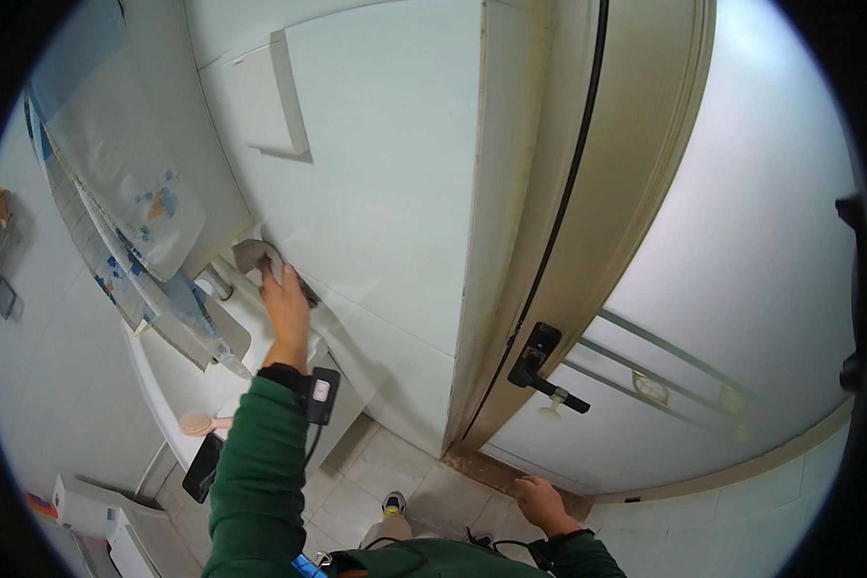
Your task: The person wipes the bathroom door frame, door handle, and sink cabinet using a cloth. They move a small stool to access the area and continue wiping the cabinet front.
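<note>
In my left hand is a bunched grey cloth. The hand reaches over the back of a white washbasin, close to the tiled wall. A chrome faucet stands just left of that hand. A towel with blue flowers hangs over the basin and covers part of it. Low on the right, my right hand hangs loosely in front of the door's threshold, with no object visible in it and its fingers slightly bent.
A frosted-glass door with a black lever handle is on the right. At the basin's front edge are a pink brush and a black phone. A white box is fixed on the wall. Floor tiles lie below.
</note>
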A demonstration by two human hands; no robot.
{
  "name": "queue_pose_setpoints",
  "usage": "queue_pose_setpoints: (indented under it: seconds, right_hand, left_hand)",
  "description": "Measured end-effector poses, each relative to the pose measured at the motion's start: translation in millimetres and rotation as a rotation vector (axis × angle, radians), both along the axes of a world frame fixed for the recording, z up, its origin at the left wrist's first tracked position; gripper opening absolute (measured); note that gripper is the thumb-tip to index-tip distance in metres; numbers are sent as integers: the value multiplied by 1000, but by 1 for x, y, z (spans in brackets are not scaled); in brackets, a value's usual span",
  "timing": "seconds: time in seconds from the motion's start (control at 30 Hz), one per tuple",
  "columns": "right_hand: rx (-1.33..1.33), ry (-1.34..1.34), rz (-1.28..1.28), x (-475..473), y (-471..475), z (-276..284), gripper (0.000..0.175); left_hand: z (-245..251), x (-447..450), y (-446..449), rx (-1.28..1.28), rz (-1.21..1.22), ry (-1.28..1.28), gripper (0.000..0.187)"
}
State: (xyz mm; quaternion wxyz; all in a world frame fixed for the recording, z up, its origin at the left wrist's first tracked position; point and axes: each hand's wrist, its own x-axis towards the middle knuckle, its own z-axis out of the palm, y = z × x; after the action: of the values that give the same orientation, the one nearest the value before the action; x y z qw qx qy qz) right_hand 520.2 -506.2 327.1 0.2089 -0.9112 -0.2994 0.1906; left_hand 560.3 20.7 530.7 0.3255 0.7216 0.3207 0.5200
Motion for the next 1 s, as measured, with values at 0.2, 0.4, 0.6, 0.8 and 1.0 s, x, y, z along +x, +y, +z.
queue_pose_setpoints:
  seconds: [0.2,0.4,0.6,0.8,1.0]
  right_hand:
    - [36,0,37,4,16,1,44]
    - [-12,3,93,5,22,-4,42]
    - [10,-35,48,0,-2,-14,41]
    - [-129,74,-12,-14,-27,-14,41]
    - [-141,60,133,-5,8,-16,38]
  left_hand:
    - [-23,-16,-138,62,-107,40,54]
    - [-37,-51,-225,574,-576,176,43]
    - [3,-12,-127,50,-84,-9,51]
    - [39,1,-49,102,82,-18,50]
    - [-21,-34,-178,242,-247,121,45]
